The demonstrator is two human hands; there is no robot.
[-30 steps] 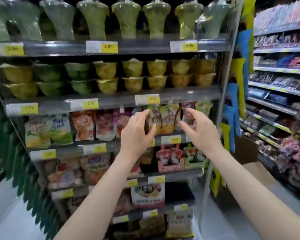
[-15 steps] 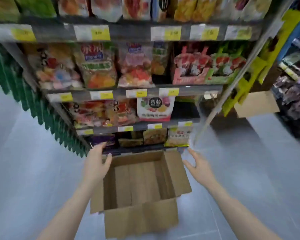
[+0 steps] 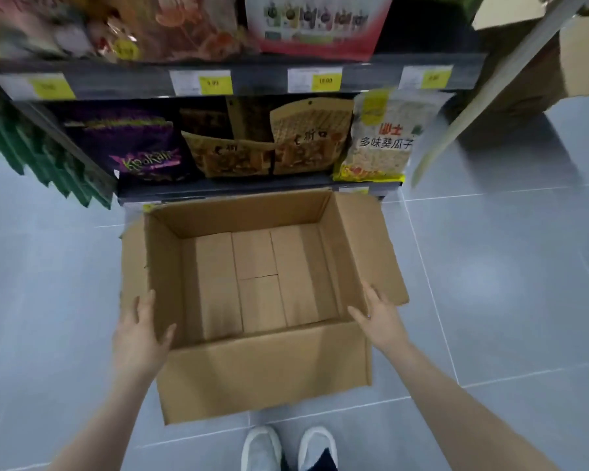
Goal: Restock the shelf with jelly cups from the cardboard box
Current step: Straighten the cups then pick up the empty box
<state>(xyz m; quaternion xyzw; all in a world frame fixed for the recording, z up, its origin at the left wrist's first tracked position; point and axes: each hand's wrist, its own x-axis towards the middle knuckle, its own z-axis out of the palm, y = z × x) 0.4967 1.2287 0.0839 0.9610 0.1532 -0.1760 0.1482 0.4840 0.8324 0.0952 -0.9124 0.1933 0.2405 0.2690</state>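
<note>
An open cardboard box (image 3: pixel 266 379) stands on the grey tiled floor in front of the shelf. Its inside shows only bare bottom flaps; no jelly cups are visible in it or anywhere in view. My left hand (image 3: pixel 140 331) rests with spread fingers against the box's left wall, near the front left corner. My right hand (image 3: pixel 381 317) lies with fingers apart against the right flap, near the front right corner. Neither hand holds anything.
The bottom shelf (image 3: pixel 252 188) just behind the box holds a purple bag (image 3: pixel 140 147), brown snack bags (image 3: pixel 306 141) and a seed bag (image 3: pixel 385 137). Another cardboard box (image 3: pixel 582 59) stands far right. My shoes (image 3: pixel 286 448) are below the box.
The view dropped from the upper shelves down to the floor. Both hands came down from the hanging packs to the sides of the open box and now touch it.
</note>
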